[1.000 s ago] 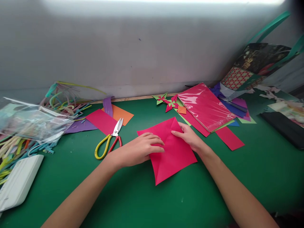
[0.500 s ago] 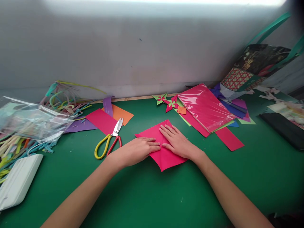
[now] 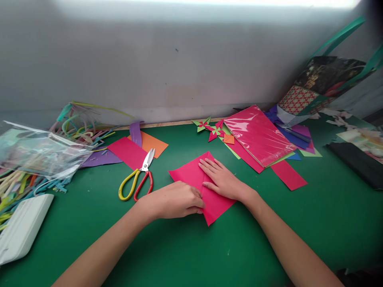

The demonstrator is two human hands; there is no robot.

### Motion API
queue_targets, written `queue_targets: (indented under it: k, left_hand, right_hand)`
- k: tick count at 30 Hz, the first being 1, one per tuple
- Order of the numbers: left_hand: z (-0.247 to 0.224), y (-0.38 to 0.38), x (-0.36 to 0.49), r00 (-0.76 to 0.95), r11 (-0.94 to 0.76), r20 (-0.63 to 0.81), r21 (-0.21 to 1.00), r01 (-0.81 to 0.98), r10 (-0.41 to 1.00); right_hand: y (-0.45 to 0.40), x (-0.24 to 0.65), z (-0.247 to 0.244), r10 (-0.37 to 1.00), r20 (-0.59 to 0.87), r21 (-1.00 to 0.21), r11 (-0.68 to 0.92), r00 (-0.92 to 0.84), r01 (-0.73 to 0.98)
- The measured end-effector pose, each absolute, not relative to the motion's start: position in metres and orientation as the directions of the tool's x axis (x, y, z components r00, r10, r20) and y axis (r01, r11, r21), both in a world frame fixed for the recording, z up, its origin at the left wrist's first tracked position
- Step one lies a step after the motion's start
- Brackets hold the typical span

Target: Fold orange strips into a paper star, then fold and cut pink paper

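Note:
A square of pink origami paper (image 3: 214,205) lies turned like a diamond on the green table, with crease lines across its middle. My right hand (image 3: 223,179) rests flat on its right half, fingers stretched out. At the lower left edge of the paper, my left hand (image 3: 184,199) has its fingers curled and closed on the sheet; the fingertips are partly hidden. Scissors (image 3: 145,167) with one yellow and one red handle lie to the left of my left hand, blades parted.
Folded paper stars (image 3: 216,130) and a plastic-wrapped pack of pink paper (image 3: 259,135) lie behind my right hand. A pink strip (image 3: 289,175) is nearby. Orange paper (image 3: 155,144), pipe cleaners (image 3: 80,127) and a white device (image 3: 25,227) are at left. A patterned bag (image 3: 302,99) stands far right.
My left hand has gone from lying flat to curled fingers and moved toward me along the paper. The paper's near corner has shifted slightly toward me. My right hand stays nearly still.

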State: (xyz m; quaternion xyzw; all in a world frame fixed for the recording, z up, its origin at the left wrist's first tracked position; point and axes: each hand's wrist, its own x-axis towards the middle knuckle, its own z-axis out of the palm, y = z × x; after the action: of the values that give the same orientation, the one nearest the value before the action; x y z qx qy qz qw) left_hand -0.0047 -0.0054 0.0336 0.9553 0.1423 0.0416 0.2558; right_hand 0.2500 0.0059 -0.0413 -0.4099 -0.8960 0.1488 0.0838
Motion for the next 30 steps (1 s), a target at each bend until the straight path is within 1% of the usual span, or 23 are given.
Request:
queue_targets:
  k: [3, 5, 10, 15, 18, 21, 24, 27, 30]
  left_hand:
    - [0.0385, -0.0100, -0.0037, 0.965, -0.868, -0.047, 0.427, 0.253, 0.258]
    - [0.0394, -0.0116, -0.0024, 0.964, -0.869, -0.069, 0.419, 0.261, 0.256]
    - [0.0348, -0.0112, 0.0000, 0.972, -0.838, -0.110, 0.492, 0.236, 0.210]
    - [0.0335, -0.0090, -0.0012, 0.979, -0.787, -0.109, 0.582, 0.204, 0.173]
    - [0.0347, -0.0088, -0.0019, 0.975, -0.784, -0.123, 0.580, 0.221, 0.185]
    - [0.0336, -0.0108, -0.0001, 0.969, -0.807, -0.126, 0.537, 0.247, 0.213]
    - [0.0312, -0.0136, 0.0033, 0.973, -0.833, -0.101, 0.503, 0.231, 0.209]
    - [0.0322, -0.0149, 0.0047, 0.972, -0.820, -0.078, 0.525, 0.231, 0.224]
    - [0.0376, -0.0153, 0.0039, 0.956, -0.768, -0.104, 0.574, 0.283, 0.275]
  right_hand:
    - [0.0065, 0.2504, -0.0414, 0.758, 0.036, -0.348, 0.620, -0.651, 0.703]
    - [0.0069, 0.2509, -0.0413, 0.758, 0.032, -0.346, 0.620, -0.651, 0.704]
    - [0.0074, 0.2519, -0.0414, 0.759, 0.034, -0.354, 0.618, -0.651, 0.702]
    - [0.0074, 0.2521, -0.0405, 0.761, 0.030, -0.358, 0.614, -0.648, 0.703]
    - [0.0071, 0.2519, -0.0401, 0.761, 0.023, -0.353, 0.613, -0.649, 0.706]
    - [0.0066, 0.2515, -0.0402, 0.761, 0.022, -0.354, 0.612, -0.648, 0.707]
    - [0.0066, 0.2519, -0.0395, 0.760, 0.039, -0.376, 0.613, -0.649, 0.695]
    - [0.0090, 0.2549, -0.0385, 0.772, 0.086, -0.426, 0.600, -0.630, 0.677]
    - [0.0136, 0.2598, -0.0403, 0.843, 0.130, -0.432, 0.522, -0.522, 0.735]
